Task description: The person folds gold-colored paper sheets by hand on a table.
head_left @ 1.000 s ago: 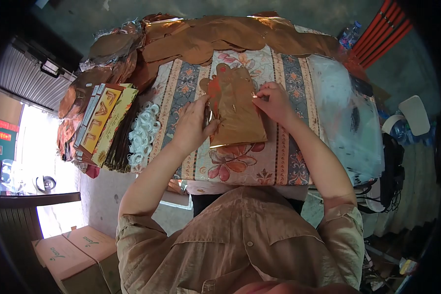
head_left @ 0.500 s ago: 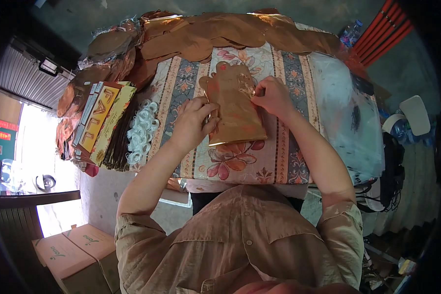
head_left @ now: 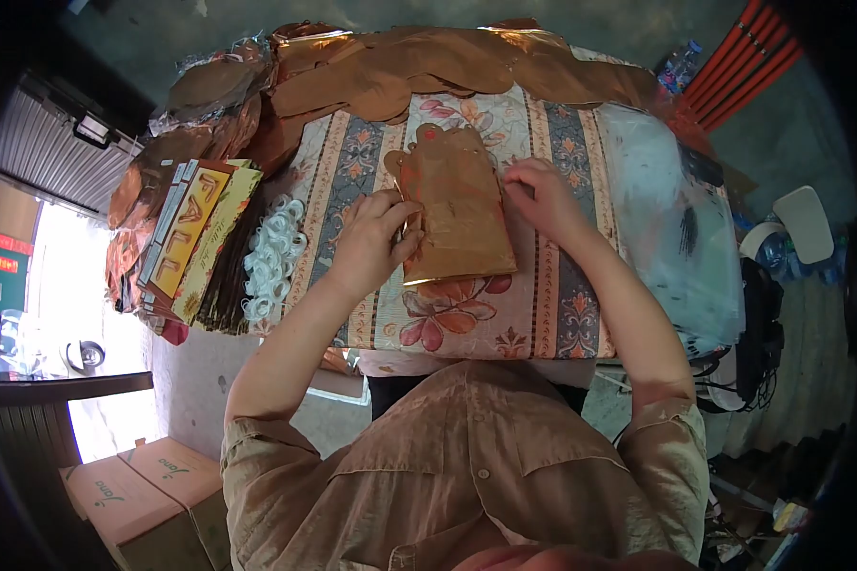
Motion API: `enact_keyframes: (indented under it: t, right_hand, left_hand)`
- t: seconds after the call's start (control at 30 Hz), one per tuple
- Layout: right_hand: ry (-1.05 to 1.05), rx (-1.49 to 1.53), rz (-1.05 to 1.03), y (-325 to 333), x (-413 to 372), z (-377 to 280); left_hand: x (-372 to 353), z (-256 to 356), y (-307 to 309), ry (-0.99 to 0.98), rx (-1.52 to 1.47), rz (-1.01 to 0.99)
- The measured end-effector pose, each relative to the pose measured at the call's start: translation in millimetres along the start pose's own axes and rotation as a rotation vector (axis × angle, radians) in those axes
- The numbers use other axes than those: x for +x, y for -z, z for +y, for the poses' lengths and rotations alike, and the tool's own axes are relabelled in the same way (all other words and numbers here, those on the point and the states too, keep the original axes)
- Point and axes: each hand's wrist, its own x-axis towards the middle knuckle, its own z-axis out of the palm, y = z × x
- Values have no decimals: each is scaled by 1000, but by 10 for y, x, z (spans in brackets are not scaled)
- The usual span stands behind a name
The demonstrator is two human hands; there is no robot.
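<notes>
A folded brown foil piece (head_left: 457, 214) with a scalloped top end and a shiny lower edge lies on the patterned cloth in front of me. My left hand (head_left: 376, 233) is closed over its left edge, fingertips and thumb on the foil. Just off the right edge is my right hand (head_left: 548, 202), its fingers loosely curled and slightly apart, holding nothing that I can see. A small red mark (head_left: 430, 135) shows near the top of the foil.
More brown foil pieces (head_left: 448, 62) line the table's far side. At left lie printed header cards (head_left: 195, 238) and a pile of white plastic rings (head_left: 274, 252). Clear plastic bags (head_left: 671, 228) cover the right side. A bottle (head_left: 681, 67) stands beyond the far right corner.
My right hand has let go of the foil's right edge and moved slightly right. That edge now lies flatter and straighter. My left hand stays on the left edge.
</notes>
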Motion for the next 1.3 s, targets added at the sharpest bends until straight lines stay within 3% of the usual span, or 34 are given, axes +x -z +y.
enact_keyframes:
  t: [0.07, 0.17, 0.6, 0.8, 0.97, 1.17, 1.3]
  right_hand:
    - [190, -145, -14, 27, -48, 18]
    - [303, -284, -30, 62, -87, -37]
    - [352, -324, -54, 72, -71, -68]
    - [217, -181, -66, -23, 28, 64]
    - [-75, -108, -47, -107, 141, -4]
    - [-135, -172, -29, -170, 181, -70]
    - [-105, -174, -1, -187, 160, -64]
  left_hand:
    - [16, -6, 5, -17, 3, 3]
    - [10, -5, 1, -21, -4, 17]
    - [9, -18, -10, -3, -5, 4]
    - [4, -12, 1, 25, -11, -30]
    - [27, 16, 41, 65, -32, -42]
    - [32, 57, 62, 155, -85, 0]
    - [18, 10, 29, 53, -63, 10]
